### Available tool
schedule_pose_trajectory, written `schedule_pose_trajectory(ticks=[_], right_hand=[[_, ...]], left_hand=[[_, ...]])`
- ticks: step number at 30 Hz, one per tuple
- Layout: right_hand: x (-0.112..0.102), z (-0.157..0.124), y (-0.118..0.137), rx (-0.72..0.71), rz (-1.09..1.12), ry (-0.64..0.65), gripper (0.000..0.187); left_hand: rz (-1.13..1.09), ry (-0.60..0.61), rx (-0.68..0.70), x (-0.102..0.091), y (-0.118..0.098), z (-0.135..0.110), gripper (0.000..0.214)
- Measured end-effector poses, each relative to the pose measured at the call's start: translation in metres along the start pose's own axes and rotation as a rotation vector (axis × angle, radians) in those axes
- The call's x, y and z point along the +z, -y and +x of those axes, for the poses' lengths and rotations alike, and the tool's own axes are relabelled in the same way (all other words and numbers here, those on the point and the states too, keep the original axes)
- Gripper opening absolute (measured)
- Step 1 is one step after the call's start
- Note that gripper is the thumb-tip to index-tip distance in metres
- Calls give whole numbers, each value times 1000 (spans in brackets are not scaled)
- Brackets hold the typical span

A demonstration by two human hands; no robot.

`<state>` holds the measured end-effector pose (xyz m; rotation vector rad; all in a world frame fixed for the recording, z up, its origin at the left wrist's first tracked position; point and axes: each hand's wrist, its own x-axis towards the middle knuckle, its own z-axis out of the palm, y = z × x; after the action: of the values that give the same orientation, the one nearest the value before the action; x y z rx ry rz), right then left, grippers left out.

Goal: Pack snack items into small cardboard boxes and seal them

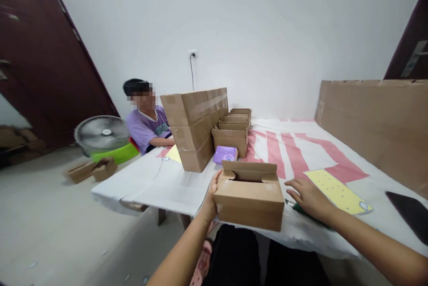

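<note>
A small cardboard box [249, 203] stands near the table's front edge, with its top flap raised at the far side and a dark gap showing behind it. My left hand [210, 199] grips the box by its left side. To the right of the box, my right hand [306, 194] is open, its fingers stretched toward the box but apart from it. Beneath that hand lies a green tool with a metal tip [290, 203], mostly covered. A yellow dotted sheet [337, 190] lies just beyond the right hand. Behind the box sits a purple packet [224, 155].
Stacked taped boxes [195, 128] rise at the table's left, with several open boxes [230, 139] beside them. Across the table sits a person in a purple shirt [147, 128]. A dark flat object [408, 214] lies at right, near a large cardboard panel [374, 121]. A fan [103, 134] stands left.
</note>
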<state>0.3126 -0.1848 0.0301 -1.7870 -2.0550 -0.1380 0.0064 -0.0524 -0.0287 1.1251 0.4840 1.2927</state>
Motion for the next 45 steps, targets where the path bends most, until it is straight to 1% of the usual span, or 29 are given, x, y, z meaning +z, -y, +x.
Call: schedule_pose_trajectory(ticks=[2, 4, 6, 8, 10, 12, 13, 15, 17, 18, 19, 21, 23, 24, 25, 27, 29, 32, 34, 35, 38, 41, 43, 45], right_hand=[[-11, 7, 19, -55, 88, -157, 34], [-16, 12, 39, -135, 150, -225, 35], [-13, 13, 58, -227, 163, -209, 38], [-4, 13, 71, -298, 126, -178, 44], [7, 11, 77, -322, 74, -173, 45], [14, 9, 78, -318, 44, -186, 44], [16, 9, 77, -317, 40, -189, 44], [17, 7, 76, -320, 46, -190, 44], [15, 7, 75, -322, 58, -191, 44], [14, 7, 75, -322, 64, -190, 44], [14, 7, 76, -321, 69, -190, 44], [13, 7, 76, -316, 75, -188, 44], [13, 8, 77, -311, 71, -182, 44], [14, 8, 77, -312, 68, -177, 44], [14, 8, 77, -314, 65, -172, 45], [14, 8, 76, -321, 64, -163, 46], [14, 8, 76, -321, 67, -160, 47], [14, 8, 76, -312, 71, -163, 46], [15, 8, 76, -303, 75, -169, 46], [15, 8, 76, -302, 77, -172, 47], [16, 8, 76, -310, 81, -185, 47], [17, 8, 75, -319, 84, -208, 46], [18, 8, 75, -318, 84, -219, 46], [19, 8, 75, -316, 81, -225, 47]], left_hand=[[12, 2, -2, 0, 0, -1, 73], [19, 8, -1, 1, -1, -2, 72], [12, 16, 1, 2, -1, -3, 71], [-5, 22, -3, 3, -1, -2, 71], [-17, 46, -23, 2, -4, -1, 72], [16, 85, -51, -2, -10, 2, 72], [68, 102, -60, -5, -16, 3, 70], [261, 97, -46, -10, -34, 6, 64], [536, 64, 31, -11, -58, 9, 52], [676, 65, 104, -10, -72, 10, 46], [791, 120, 179, -6, -86, 12, 40], [936, 338, 270, 4, -110, 14, 25], [987, 544, 310, 17, -127, 18, 14], [1016, 618, 314, 22, -132, 20, 10], [1049, 670, 313, 27, -134, 21, 8], [1119, 722, 304, 33, -134, 25, 8], [1156, 735, 328, 35, -131, 28, 10], [1157, 732, 441, 33, -127, 33, 10], [1150, 745, 477, 30, -126, 35, 8], [1150, 762, 462, 29, -127, 36, 7], [1210, 789, 356, 31, -130, 36, 7], [1414, 780, 257, 40, -135, 34, 4], [1570, 792, 192, 47, -137, 33, 6], [1669, 808, 157, 53, -138, 33, 7]])
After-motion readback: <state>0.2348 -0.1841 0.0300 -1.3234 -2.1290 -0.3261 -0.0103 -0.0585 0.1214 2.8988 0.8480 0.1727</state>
